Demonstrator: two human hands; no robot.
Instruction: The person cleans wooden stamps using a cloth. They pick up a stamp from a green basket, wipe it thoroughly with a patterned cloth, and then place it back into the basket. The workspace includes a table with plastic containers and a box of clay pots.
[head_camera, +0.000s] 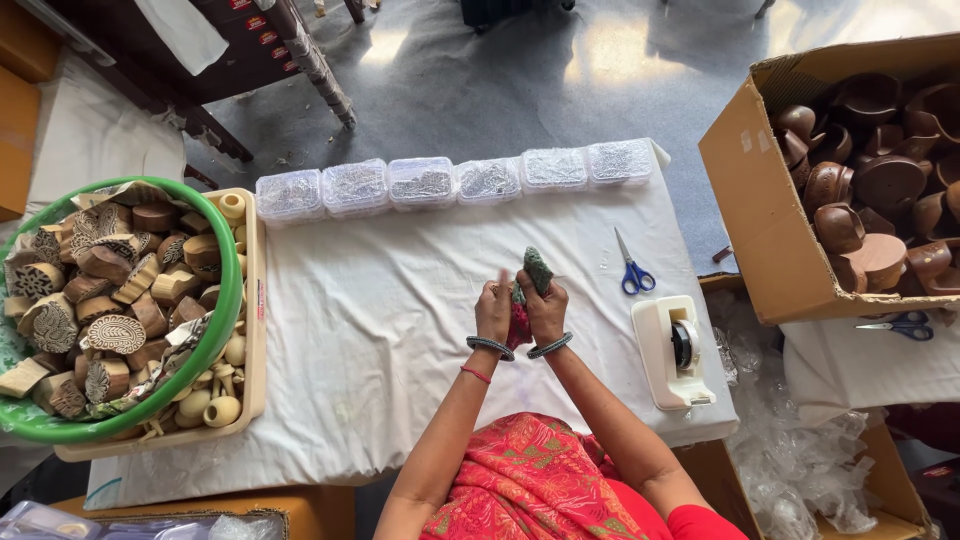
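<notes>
White cloth (400, 300) covers the table on grey floor (520, 80); both hands' fingers (545, 295) clasp a green pouch (537, 268).

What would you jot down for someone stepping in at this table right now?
Left hand and right hand are raised together over the white cloth, both gripping a small green and red piece. Blue-handled scissors and a tape dispenser lie to the right. A green basket of carved wooden blocks sits left, with clear lidded boxes along the far edge. How far the piece is finished cannot be told.
</notes>
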